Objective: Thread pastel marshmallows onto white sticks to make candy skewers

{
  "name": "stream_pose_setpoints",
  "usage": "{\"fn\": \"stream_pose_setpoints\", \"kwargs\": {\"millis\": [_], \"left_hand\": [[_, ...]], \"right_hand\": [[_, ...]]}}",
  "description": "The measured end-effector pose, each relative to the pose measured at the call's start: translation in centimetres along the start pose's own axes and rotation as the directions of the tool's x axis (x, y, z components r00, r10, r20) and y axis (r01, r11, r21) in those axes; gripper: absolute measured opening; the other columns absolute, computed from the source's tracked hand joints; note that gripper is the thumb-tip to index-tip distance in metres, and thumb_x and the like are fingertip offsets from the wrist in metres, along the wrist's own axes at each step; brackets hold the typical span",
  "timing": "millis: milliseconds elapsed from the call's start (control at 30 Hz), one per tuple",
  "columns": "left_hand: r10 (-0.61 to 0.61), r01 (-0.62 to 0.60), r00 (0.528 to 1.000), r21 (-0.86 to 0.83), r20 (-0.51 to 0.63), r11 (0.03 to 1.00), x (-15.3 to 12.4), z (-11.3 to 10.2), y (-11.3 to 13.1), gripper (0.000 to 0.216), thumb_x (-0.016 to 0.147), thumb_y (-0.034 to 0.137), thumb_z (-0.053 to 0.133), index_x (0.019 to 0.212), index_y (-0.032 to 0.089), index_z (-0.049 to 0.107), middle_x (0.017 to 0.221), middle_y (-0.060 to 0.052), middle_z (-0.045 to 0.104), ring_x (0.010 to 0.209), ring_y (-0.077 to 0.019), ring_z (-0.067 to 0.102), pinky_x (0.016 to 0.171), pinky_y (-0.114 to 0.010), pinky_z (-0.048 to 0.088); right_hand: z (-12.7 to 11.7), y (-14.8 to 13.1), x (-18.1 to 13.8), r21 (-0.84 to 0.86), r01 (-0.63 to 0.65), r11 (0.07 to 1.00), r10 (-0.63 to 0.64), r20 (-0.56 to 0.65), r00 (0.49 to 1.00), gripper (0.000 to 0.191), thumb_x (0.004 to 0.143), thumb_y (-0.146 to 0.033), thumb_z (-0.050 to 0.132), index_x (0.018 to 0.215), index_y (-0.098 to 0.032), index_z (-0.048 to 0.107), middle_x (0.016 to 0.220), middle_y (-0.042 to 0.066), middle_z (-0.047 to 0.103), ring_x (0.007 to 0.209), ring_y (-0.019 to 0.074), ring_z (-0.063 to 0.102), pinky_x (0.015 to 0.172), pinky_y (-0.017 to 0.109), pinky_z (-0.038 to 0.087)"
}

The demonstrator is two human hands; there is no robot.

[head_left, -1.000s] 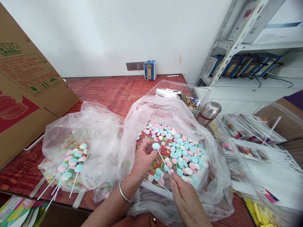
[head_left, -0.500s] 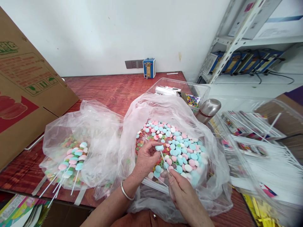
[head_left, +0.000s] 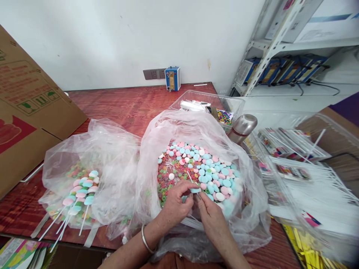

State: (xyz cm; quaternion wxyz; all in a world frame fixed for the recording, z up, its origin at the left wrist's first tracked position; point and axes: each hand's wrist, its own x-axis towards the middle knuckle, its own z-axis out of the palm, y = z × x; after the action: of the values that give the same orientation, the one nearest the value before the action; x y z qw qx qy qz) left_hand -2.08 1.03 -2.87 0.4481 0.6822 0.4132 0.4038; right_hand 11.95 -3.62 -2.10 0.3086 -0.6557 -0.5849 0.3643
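Note:
A big clear plastic bag (head_left: 168, 130) lies open on the red wooden table (head_left: 126, 104), full of blue, pink and white candy discs (head_left: 213, 172) and small coloured rings. Over its near edge my left hand (head_left: 176, 201), a bangle on the wrist, pinches a blue candy disc (head_left: 195, 189). My right hand (head_left: 209, 213) pinches the thin white stick (head_left: 190, 177) that runs through that disc. The two hands touch each other.
A second clear bag (head_left: 92, 149) on the left holds finished candy sticks (head_left: 78, 194). A cardboard box (head_left: 25, 108) leans at far left. Behind stand a clear tub (head_left: 207, 102), a steel flask (head_left: 242, 127) and a blue device (head_left: 172, 78). Clear trays of white sticks (head_left: 303, 175) fill the right.
The blue disc has slid down the stick toward my right hand, and both hands have dropped closer together and lower over the bag's near edge.

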Motion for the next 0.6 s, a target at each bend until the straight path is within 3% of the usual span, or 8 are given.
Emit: {"fn": "stream_pose_setpoints", "kwargs": {"millis": [100,167,267,400,500,600], "left_hand": [[-0.062,0.070,0.995,0.104,-0.080,0.992,1.0,-0.7,-0.7,0.050,0.085,0.005,0.048,0.130,0.023,0.058,0.106,-0.006,0.071,0.082,-0.0145,0.067,0.076,-0.028,0.054],[-0.036,0.068,0.992,0.263,-0.122,0.963,2.5,-1.1,-1.1,0.040,0.089,0.008,0.047,0.122,0.022,0.064,0.099,-0.005,0.071,0.082,-0.0160,0.065,0.077,-0.030,0.053],[0.073,-0.057,0.997,0.525,-0.009,0.849,5.2,-0.9,-1.7,0.025,0.090,0.010,0.050,0.097,0.020,0.071,0.094,-0.006,0.069,0.092,-0.0210,0.062,0.085,-0.036,0.050],[0.084,-0.100,0.995,0.686,0.056,0.720,7.4,0.2,-2.3,0.015,0.088,0.013,0.058,0.090,0.018,0.072,0.089,-0.008,0.067,0.090,-0.0240,0.060,0.085,-0.039,0.049],[0.071,-0.054,0.997,0.618,-0.002,0.784,7.7,0.4,-2.5,0.012,0.087,0.016,0.061,0.088,0.019,0.073,0.090,-0.008,0.069,0.092,-0.0238,0.061,0.087,-0.040,0.048],[-0.075,0.112,0.989,0.309,-0.130,0.944,7.5,-0.1,-2.2,0.013,0.088,0.020,0.061,0.092,0.020,0.074,0.092,-0.005,0.073,0.089,-0.0211,0.064,0.084,-0.036,0.050]], "right_hand": [[-1.5,0.6,0.1,-0.314,-0.015,0.949,-0.026,-0.124,0.992,0.040,0.099,-0.038,0.030,0.092,-0.021,0.066,0.086,0.008,0.072,0.076,0.0226,0.066,0.065,0.028,0.044],[-2.6,0.5,0.2,-0.492,-0.092,0.866,0.019,-0.151,0.988,0.036,0.100,-0.036,0.034,0.108,-0.023,0.067,0.086,0.007,0.074,0.074,0.0238,0.069,0.060,0.028,0.041],[-3.8,-0.1,0.3,-0.638,-0.160,0.754,0.115,-0.112,0.987,0.035,0.101,-0.031,0.038,0.129,-0.027,0.059,0.083,0.004,0.076,0.070,0.0238,0.072,0.055,0.028,0.037],[-4.1,-0.8,0.5,-0.681,-0.140,0.719,0.146,-0.049,0.988,0.032,0.102,-0.027,0.038,0.124,-0.029,0.061,0.088,0.002,0.078,0.075,0.0225,0.073,0.055,0.027,0.036],[-3.8,-1.0,0.6,-0.679,-0.144,0.720,0.172,-0.026,0.985,0.031,0.102,-0.026,0.037,0.119,-0.030,0.063,0.089,0.001,0.078,0.077,0.0222,0.074,0.055,0.027,0.035],[-3.6,-1.0,0.7,-0.659,-0.146,0.738,0.187,-0.009,0.982,0.031,0.102,-0.028,0.038,0.120,-0.030,0.062,0.088,0.002,0.078,0.077,0.0235,0.074,0.055,0.028,0.034]]}}
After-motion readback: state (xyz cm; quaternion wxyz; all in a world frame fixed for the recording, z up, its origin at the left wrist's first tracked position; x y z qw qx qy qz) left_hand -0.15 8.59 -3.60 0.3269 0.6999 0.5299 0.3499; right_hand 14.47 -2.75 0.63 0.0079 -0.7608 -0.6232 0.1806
